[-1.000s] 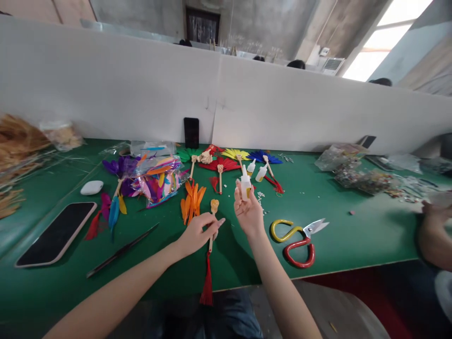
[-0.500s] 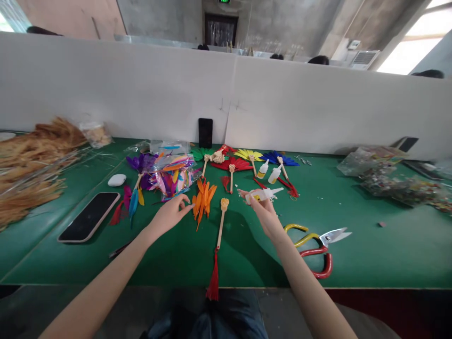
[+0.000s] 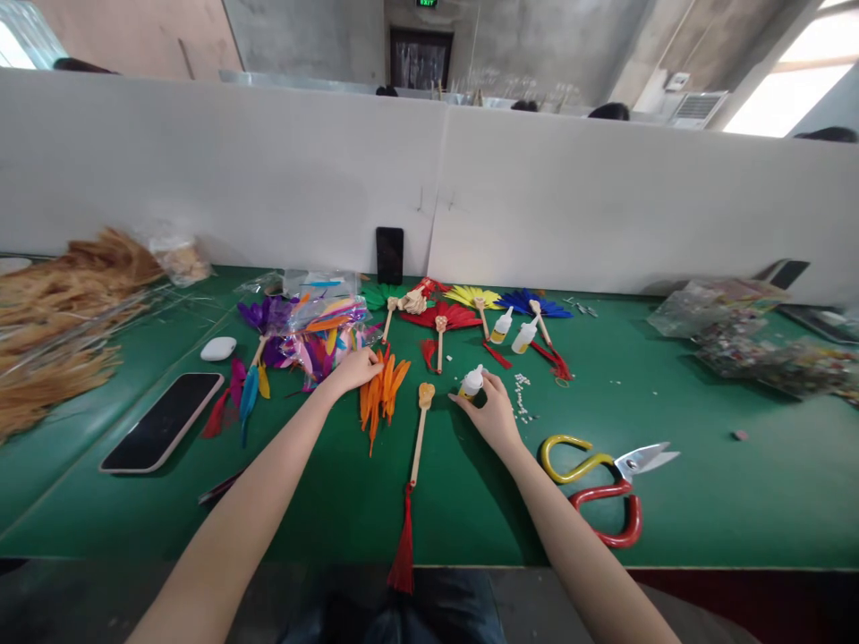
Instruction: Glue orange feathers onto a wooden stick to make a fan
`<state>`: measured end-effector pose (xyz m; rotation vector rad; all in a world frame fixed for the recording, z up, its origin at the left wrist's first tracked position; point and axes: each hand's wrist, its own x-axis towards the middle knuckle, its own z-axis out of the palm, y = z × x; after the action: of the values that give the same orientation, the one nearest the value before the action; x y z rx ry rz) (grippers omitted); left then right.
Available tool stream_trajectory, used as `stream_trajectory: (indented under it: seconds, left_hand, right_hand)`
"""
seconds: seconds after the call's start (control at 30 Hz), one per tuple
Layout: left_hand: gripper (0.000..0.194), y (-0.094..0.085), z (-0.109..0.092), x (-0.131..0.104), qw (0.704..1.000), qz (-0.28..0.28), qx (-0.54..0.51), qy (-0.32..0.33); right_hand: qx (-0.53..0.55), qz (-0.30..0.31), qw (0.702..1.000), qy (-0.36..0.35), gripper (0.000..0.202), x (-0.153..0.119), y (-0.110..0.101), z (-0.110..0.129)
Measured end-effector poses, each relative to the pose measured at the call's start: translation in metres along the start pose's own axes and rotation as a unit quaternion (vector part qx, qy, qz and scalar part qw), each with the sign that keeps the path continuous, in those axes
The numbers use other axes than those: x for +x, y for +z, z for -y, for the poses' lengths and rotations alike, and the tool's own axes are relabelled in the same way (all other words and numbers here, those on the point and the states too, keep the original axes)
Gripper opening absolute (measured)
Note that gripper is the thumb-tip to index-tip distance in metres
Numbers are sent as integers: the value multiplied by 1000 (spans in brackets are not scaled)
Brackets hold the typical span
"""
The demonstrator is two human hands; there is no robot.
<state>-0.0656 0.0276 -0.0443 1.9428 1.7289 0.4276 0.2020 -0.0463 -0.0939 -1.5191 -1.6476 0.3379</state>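
My left hand [image 3: 361, 368] has its fingers pressed together at the upper end of the orange feathers [image 3: 381, 394], pinching at them. Between the fingers and thumb of my right hand [image 3: 493, 410] is a small white glue bottle [image 3: 471, 383], low over the green table. A wooden stick [image 3: 420, 438] with a carved head lies between the hands, its red tassel [image 3: 403, 550] hanging toward the near edge. Behind it stand two more glue bottles [image 3: 524, 336], beside red, yellow, green and blue feather fans [image 3: 537, 304].
Yellow-and-red scissors [image 3: 608, 483] lie at the right, near small white beads [image 3: 521, 398]. A phone [image 3: 163, 422] and white case [image 3: 218, 348] are at the left. Bagged feathers [image 3: 322, 335] sit behind my left hand; a white partition [image 3: 570, 197] closes the back.
My left hand has moved right and away from me onto the orange feathers. My right hand has turned the glue bottle from nearly level to more upright and lowered it toward the table.
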Motion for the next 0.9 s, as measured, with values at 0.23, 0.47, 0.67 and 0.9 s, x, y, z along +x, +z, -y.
stream_trajectory:
  seconds: [0.23, 0.47, 0.67, 0.9]
  left_hand:
    - [19, -10, 3, -17, 997, 8, -80, 2]
    - [23, -24, 10, -22, 998, -41, -47, 18]
    - [21, -27, -1, -40, 997, -40, -25, 63]
    - [31, -57, 4, -66, 998, 6, 66, 11]
  right_hand:
    - [-30, 25, 999, -1, 63, -5, -2, -2]
    - [-9, 116, 992, 42, 97, -12, -24, 3]
    - [157, 110, 977, 89, 72, -5, -56, 2]
    - [385, 180, 903, 70, 29, -5, -87, 8]
